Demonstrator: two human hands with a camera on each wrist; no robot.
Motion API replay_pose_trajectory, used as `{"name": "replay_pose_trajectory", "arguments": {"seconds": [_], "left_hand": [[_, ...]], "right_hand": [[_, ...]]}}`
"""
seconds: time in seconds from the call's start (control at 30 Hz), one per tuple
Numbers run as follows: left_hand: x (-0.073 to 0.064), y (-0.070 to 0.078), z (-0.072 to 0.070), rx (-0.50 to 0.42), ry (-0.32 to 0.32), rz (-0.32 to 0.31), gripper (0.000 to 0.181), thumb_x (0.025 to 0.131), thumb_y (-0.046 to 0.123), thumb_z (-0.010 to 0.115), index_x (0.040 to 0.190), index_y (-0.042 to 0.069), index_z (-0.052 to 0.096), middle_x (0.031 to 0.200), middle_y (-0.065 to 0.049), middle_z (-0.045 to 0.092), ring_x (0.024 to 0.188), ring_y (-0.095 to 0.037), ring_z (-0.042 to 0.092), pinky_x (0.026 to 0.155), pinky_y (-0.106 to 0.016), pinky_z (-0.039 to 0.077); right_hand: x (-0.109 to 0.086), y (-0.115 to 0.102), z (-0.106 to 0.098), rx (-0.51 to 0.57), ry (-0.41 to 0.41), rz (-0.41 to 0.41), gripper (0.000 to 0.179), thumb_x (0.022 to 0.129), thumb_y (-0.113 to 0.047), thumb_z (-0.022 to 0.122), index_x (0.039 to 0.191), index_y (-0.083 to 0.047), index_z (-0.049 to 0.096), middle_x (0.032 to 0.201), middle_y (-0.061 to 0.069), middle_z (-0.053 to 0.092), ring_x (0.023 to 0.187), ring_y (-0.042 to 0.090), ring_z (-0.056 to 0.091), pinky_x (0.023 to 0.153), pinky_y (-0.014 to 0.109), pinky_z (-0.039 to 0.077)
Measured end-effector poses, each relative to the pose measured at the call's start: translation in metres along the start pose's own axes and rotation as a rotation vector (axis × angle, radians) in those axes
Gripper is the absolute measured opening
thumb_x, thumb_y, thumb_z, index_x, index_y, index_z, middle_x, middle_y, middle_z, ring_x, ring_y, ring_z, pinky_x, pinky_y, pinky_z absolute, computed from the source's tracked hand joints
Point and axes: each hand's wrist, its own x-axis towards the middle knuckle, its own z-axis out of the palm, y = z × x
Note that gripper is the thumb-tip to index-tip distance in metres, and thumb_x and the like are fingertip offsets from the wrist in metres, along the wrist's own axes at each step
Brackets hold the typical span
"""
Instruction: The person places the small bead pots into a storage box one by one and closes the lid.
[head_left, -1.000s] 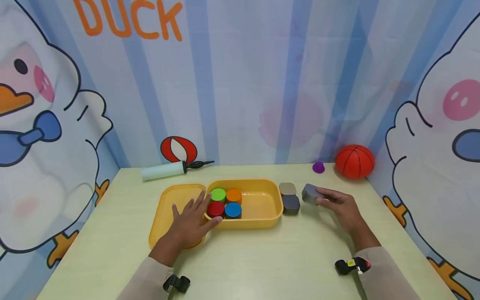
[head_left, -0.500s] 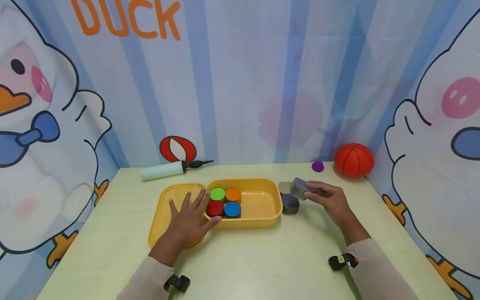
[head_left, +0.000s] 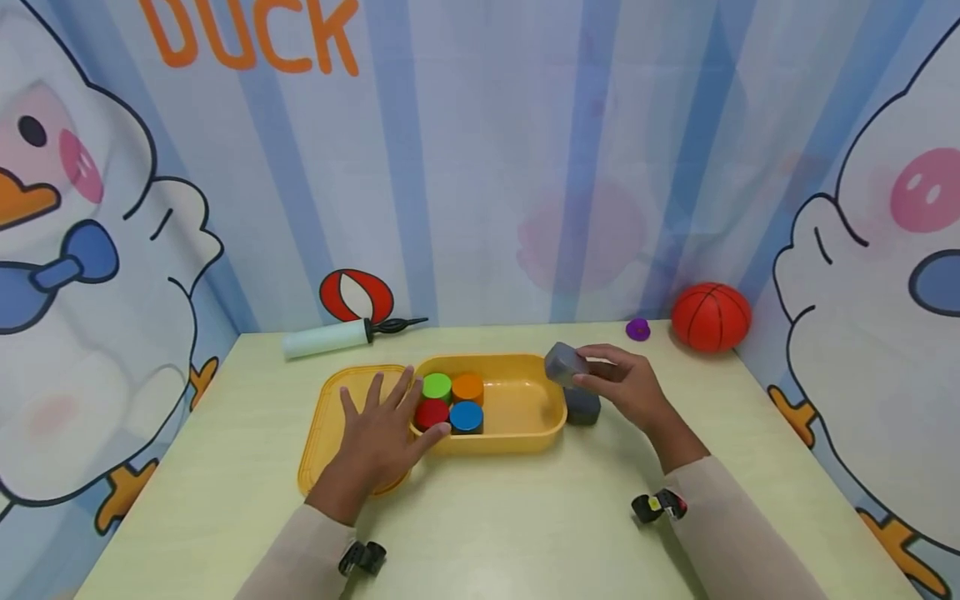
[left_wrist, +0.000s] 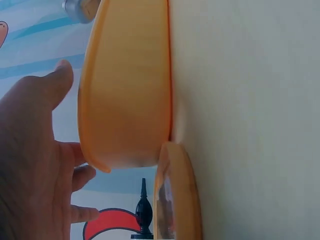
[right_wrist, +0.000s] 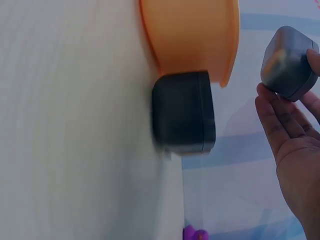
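My right hand (head_left: 628,387) pinches a small grey box with rounded corners (head_left: 564,364) between thumb and fingers. It holds the box raised and tilted by the right rim of a yellow container (head_left: 487,446). Below it on the table stands a dark grey box (head_left: 582,407), close to the container's right end. My left hand (head_left: 382,442) is spread at the container's left end, over a yellow lid (head_left: 322,450). In the container's left half sit round pieces with green (head_left: 437,387), orange (head_left: 468,388), red (head_left: 432,413) and blue (head_left: 467,417) tops.
A pale hand pump (head_left: 327,339) lies along the back edge at left. At the back right are a purple knob-like piece (head_left: 637,329) and a red ball (head_left: 711,317). A striped duck-print curtain (head_left: 480,167) closes off the back and sides.
My right hand has carried the grey box left, from beyond the dark box to the container's right rim. The beige box is now hidden behind it. The left hand stays nearly in place.
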Motion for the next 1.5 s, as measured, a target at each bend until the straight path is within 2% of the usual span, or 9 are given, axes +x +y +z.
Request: {"name": "replay_pose_trajectory", "arguments": {"seconds": [0.2,0.33,0.47,0.67,0.9,1.1,1.37,1.43,1.5], "left_hand": [[0.008,0.008,-0.002,0.006,-0.038,-0.033,0.098,0.102,0.081,0.044,0.174,0.016,0.030,0.185,-0.007,0.018,0.169,-0.055,0.013,0.123,-0.089,-0.009],[0.009,0.008,0.001,0.000,-0.053,-0.039,0.097,0.104,0.079,0.045,0.175,0.015,0.029,0.186,-0.007,0.017,0.168,-0.055,0.014,0.122,-0.089,-0.009],[0.009,0.008,0.003,-0.031,-0.050,-0.034,0.098,0.104,0.078,0.045,0.175,0.014,0.026,0.186,-0.008,0.017,0.168,-0.056,0.015,0.122,-0.089,-0.009],[0.010,0.008,0.004,-0.069,-0.041,-0.030,0.101,0.103,0.079,0.045,0.176,0.013,0.021,0.186,-0.008,0.015,0.167,-0.056,0.017,0.122,-0.089,-0.010],[0.010,0.006,0.008,-0.068,-0.059,-0.044,0.103,0.103,0.082,0.043,0.176,0.014,0.020,0.186,-0.008,0.014,0.166,-0.056,0.019,0.122,-0.090,-0.008],[0.010,0.005,0.008,-0.074,-0.065,-0.054,0.104,0.102,0.083,0.043,0.177,0.014,0.018,0.186,-0.008,0.013,0.166,-0.056,0.020,0.122,-0.090,-0.009],[0.010,0.006,0.007,-0.083,-0.068,-0.058,0.104,0.102,0.082,0.044,0.176,0.014,0.019,0.186,-0.009,0.013,0.165,-0.056,0.023,0.121,-0.090,-0.009],[0.009,0.006,0.007,-0.084,-0.071,-0.060,0.103,0.102,0.082,0.043,0.176,0.014,0.019,0.186,-0.008,0.013,0.165,-0.056,0.024,0.121,-0.090,-0.010],[0.009,0.007,0.007,-0.088,-0.070,-0.059,0.103,0.103,0.081,0.043,0.176,0.014,0.020,0.186,-0.009,0.014,0.165,-0.056,0.025,0.121,-0.090,-0.010]], "right_hand": [[0.010,-0.007,0.021,0.011,-0.080,-0.081,0.049,0.095,0.005,0.080,0.142,0.004,0.067,0.147,0.029,0.061,0.131,0.055,0.068,0.097,0.036,0.065],[0.014,-0.010,0.035,-0.025,-0.122,-0.115,0.049,0.095,0.002,0.081,0.142,0.004,0.067,0.144,0.027,0.063,0.132,0.054,0.068,0.097,0.039,0.065],[0.018,-0.014,0.047,-0.106,-0.145,-0.157,0.049,0.096,-0.002,0.082,0.142,0.006,0.067,0.140,0.026,0.065,0.132,0.052,0.068,0.105,0.051,0.061],[0.024,-0.011,0.058,-0.267,-0.115,-0.175,0.048,0.095,-0.009,0.085,0.141,0.001,0.072,0.139,0.020,0.072,0.133,0.043,0.069,0.117,0.060,0.053],[0.026,-0.002,0.069,-0.371,-0.069,-0.200,0.046,0.091,-0.007,0.088,0.135,0.002,0.076,0.137,0.021,0.074,0.128,0.042,0.071,0.117,0.061,0.052],[0.024,-0.005,0.076,-0.433,-0.067,-0.127,0.043,0.093,-0.012,0.086,0.135,-0.003,0.077,0.138,0.017,0.075,0.125,0.038,0.072,0.119,0.062,0.038],[0.029,-0.005,0.084,-0.427,-0.126,-0.046,0.040,0.095,-0.006,0.082,0.135,-0.002,0.076,0.144,0.019,0.072,0.122,0.038,0.076,0.121,0.060,0.046],[0.030,-0.005,0.087,-0.421,-0.144,-0.017,0.040,0.096,-0.005,0.082,0.136,-0.002,0.075,0.145,0.020,0.071,0.121,0.039,0.077,0.123,0.061,0.043],[0.031,-0.005,0.090,-0.419,-0.149,0.022,0.042,0.097,-0.006,0.082,0.138,-0.003,0.074,0.145,0.019,0.071,0.119,0.037,0.078,0.119,0.058,0.051]]}}
